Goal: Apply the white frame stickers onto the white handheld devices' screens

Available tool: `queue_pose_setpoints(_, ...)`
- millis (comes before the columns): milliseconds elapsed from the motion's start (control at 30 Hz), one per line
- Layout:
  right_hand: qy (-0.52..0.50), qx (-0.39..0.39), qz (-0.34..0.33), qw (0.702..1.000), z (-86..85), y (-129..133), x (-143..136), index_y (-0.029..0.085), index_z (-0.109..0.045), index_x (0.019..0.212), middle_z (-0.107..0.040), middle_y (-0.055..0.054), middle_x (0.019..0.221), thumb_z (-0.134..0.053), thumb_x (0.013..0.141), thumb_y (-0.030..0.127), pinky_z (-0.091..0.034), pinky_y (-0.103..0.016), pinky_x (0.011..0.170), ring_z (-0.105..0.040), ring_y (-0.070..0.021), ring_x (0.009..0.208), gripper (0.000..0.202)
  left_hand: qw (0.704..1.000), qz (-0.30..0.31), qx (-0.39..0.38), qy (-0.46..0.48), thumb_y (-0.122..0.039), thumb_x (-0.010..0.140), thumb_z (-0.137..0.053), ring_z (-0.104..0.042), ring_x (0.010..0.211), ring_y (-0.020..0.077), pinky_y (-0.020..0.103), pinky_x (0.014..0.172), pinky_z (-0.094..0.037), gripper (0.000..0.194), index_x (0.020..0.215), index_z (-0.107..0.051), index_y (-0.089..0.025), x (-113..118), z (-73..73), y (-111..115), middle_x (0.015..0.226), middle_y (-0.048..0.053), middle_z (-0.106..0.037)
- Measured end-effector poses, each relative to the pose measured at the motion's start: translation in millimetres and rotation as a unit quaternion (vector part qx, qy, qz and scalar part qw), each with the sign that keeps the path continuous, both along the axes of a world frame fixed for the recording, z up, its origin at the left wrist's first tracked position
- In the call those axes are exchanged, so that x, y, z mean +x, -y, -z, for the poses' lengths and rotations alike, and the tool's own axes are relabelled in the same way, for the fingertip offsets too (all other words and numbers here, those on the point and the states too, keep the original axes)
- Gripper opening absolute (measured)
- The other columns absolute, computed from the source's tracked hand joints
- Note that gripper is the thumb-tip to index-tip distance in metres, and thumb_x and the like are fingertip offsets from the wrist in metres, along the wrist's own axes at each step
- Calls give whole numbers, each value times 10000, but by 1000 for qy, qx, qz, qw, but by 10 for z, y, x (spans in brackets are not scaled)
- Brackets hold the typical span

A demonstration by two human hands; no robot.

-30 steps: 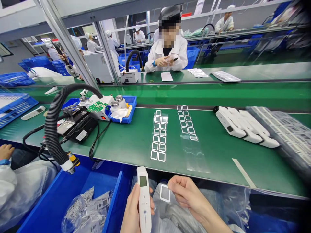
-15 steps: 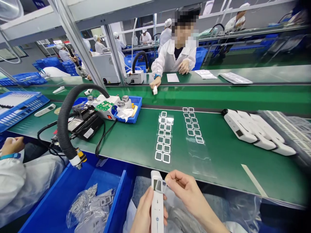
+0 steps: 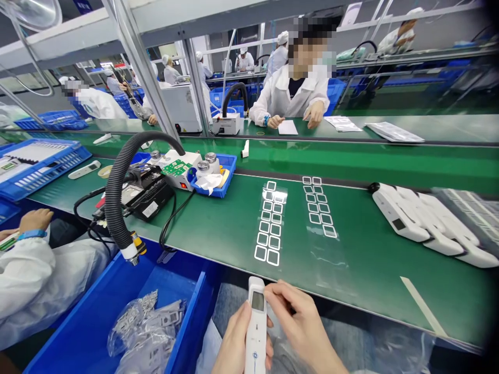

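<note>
My left hand (image 3: 236, 335) is wrapped round a white handheld device (image 3: 256, 332), which stands upright with its small grey screen (image 3: 258, 301) facing me. At the screen's upper right edge, my right hand (image 3: 292, 311) has thumb and fingertips pinched together; whatever they hold is too small to make out. Beyond them on the green bench lie two clear sheets of white square frames, a left one (image 3: 268, 223) and a right one (image 3: 317, 202).
A blue bin (image 3: 195, 317) with bagged parts (image 3: 152, 327) is at lower left. Above it hangs a black flexible hose (image 3: 113, 192). Several white devices (image 3: 424, 218) lie at right. A person (image 3: 292, 93) sits across the conveyor; a co-worker's arm (image 3: 31, 270) is at far left.
The thin square frame seen tilted at my right fingertips is now over the screen area. The person opposite has let go of a white device on the conveyor. The view has shifted slightly left.
</note>
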State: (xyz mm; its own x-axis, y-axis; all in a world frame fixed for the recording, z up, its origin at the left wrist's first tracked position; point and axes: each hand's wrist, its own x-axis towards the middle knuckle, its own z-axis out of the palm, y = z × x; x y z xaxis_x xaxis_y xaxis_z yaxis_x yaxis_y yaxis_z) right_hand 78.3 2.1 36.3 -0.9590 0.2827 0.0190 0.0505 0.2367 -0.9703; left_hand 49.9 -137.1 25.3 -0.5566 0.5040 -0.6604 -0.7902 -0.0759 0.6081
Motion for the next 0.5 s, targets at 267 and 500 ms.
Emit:
queue_pose_setpoints(267, -160, 180, -79, 967, 328, -66, 189, 274, -457, 1427, -616, -66, 894, -480, 925, 84, -480, -298, 668, -589, -190, 776, 537, 999, -41, 17, 6, -871, 576, -553, -480, 332, 121, 217, 371, -303, 758, 719, -602, -128, -7, -8, -67, 430, 41, -566)
queue_pose_setpoints(500, -45, -4, -1, 999, 43, -162, -6, 238, -683, 1166, -624, -96, 1154, -523, 945, 286, -468, -305, 921, -594, -221, 1069, 277, 999, 34, -8, -34, -775, 662, -602, -464, 374, 103, 220, 413, -334, 641, 817, -613, -153, 6, -96, -102, 489, 4, -562)
